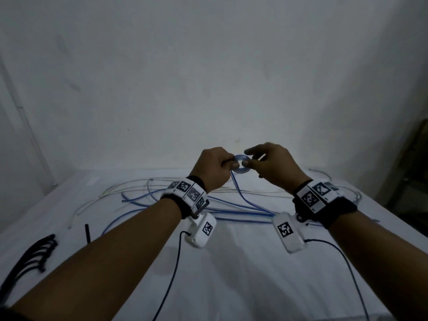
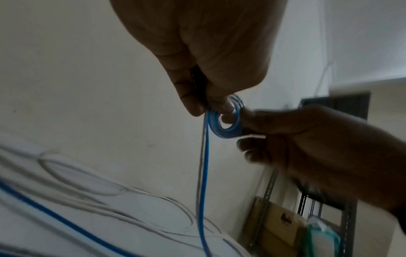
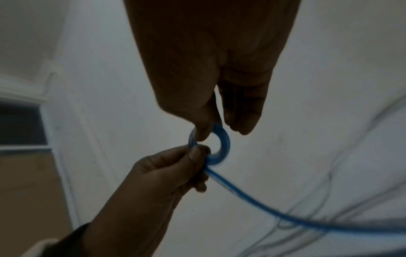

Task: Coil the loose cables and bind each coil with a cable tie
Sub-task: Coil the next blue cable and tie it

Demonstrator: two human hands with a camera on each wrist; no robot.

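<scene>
A small tight coil of blue cable [image 1: 240, 164] hangs in the air between both hands, above the white table [image 1: 231, 274]. My left hand [image 1: 215, 167] pinches the coil's left side between thumb and fingers. My right hand [image 1: 266, 163] pinches the right side with thumb and forefinger, the other fingers loosely spread. The free run of blue cable [image 1: 245, 198] drops from the coil to the table. The same coil [image 2: 224, 120] shows in the left wrist view, and in the right wrist view the coil [image 3: 211, 146] trails its blue tail [image 3: 285, 215] to the right.
Loose white cables [image 1: 129, 188] and more blue cable [image 1: 143, 195] sprawl across the far half of the table. Several black cable ties [image 1: 30, 258] lie at the front left, one black tie [image 1: 87, 232] apart. A metal shelf rack [image 2: 325, 217] stands beyond the table's right side.
</scene>
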